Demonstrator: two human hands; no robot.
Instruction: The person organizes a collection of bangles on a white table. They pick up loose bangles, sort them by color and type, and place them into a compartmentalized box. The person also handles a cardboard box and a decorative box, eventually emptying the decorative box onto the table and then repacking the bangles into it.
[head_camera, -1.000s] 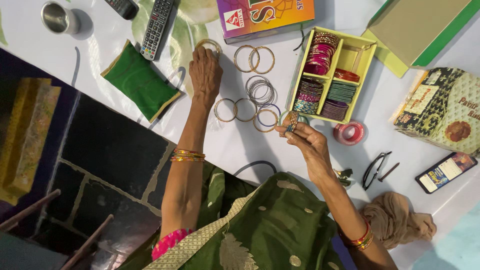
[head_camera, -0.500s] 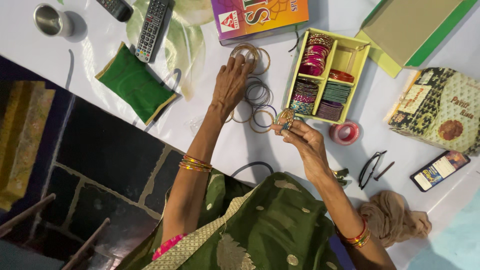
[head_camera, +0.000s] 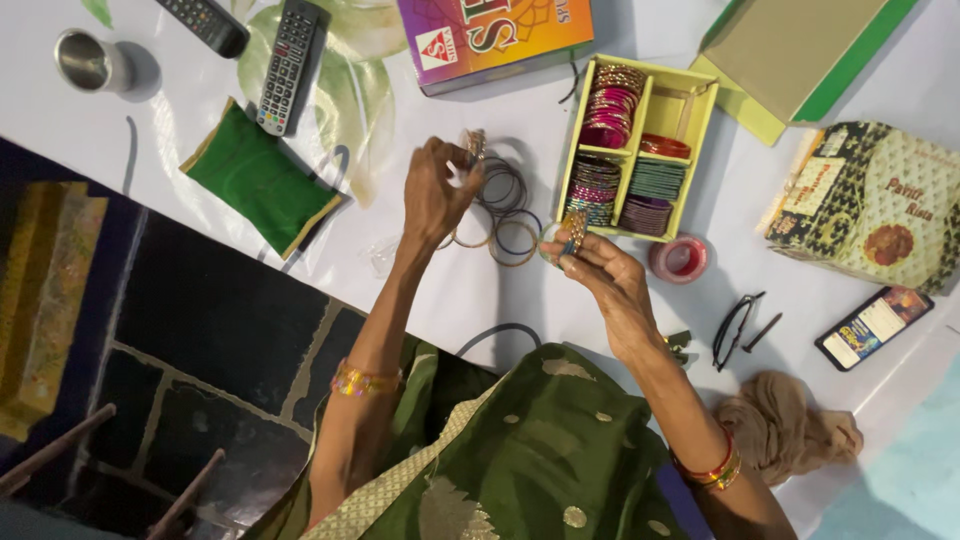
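Observation:
My left hand (head_camera: 432, 190) is lifted over the white cloth and pinches a few gold bangles (head_camera: 474, 147) on edge. My right hand (head_camera: 605, 270) holds a small stack of blue and gold bangles (head_camera: 571, 232) just in front of the yellow divided box (head_camera: 700, 140), which is packed with pink, green, purple and red bangles. Loose bangles (head_camera: 510, 215) lie flat on the cloth between my two hands, some silver, some gold, one blue.
A green pouch (head_camera: 260, 180), two remote controls (head_camera: 285, 65) and a steel cup (head_camera: 85, 60) lie at the left. A colourful carton (head_camera: 490, 30), open box lid (head_camera: 800, 60), patterned packet (head_camera: 870, 205), pink tape roll (head_camera: 680, 258), glasses (head_camera: 735, 330), phone (head_camera: 872, 328) and crumpled cloth (head_camera: 790, 430) surround the box.
My left hand moved right from the far gold bangle, gathered gold bangles from the cloth and lifted them on edge. My right hand kept its stack almost still.

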